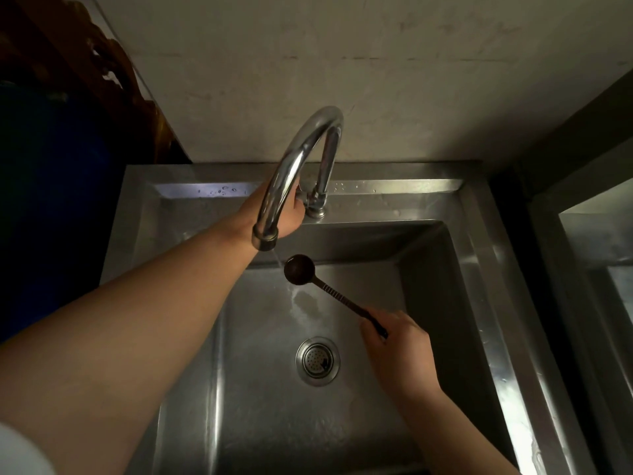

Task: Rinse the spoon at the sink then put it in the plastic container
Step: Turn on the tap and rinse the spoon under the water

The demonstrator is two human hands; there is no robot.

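While a thin stream of water (pixel 278 259) falls from the mouth of the curved chrome gooseneck tap (pixel 297 166), the right hand (pixel 399 347) has the dark round-bowled spoon with its long ribbed handle (pixel 310 275) pinched at the very tail end, fingers wrapped round the last stretch of the stem. That far-back grip looks deliberate: it keeps the hand clear of the splash and lets the bowl reach out under the spout. And the bowl is right there, just beside the stream, its left edge touching or nearly touching the water; too fine to call. Over on the other side, the left hand (pixel 286 214) reaches behind the spout to the tap base, closed around what I take to be the lever or valve, though the spout hides the fingers and I cannot tell how firmly it grips. Sensible split: one hand sets the flow, the other presents the spoon. Below, the stainless steel sink basin (pixel 455 269) shows a wet patch above the round perforated drain strainer (pixel 318 361). Rinse is only getting going, I'd judge. The plastic container is nowhere in shot, so the drop-off is not yet done.
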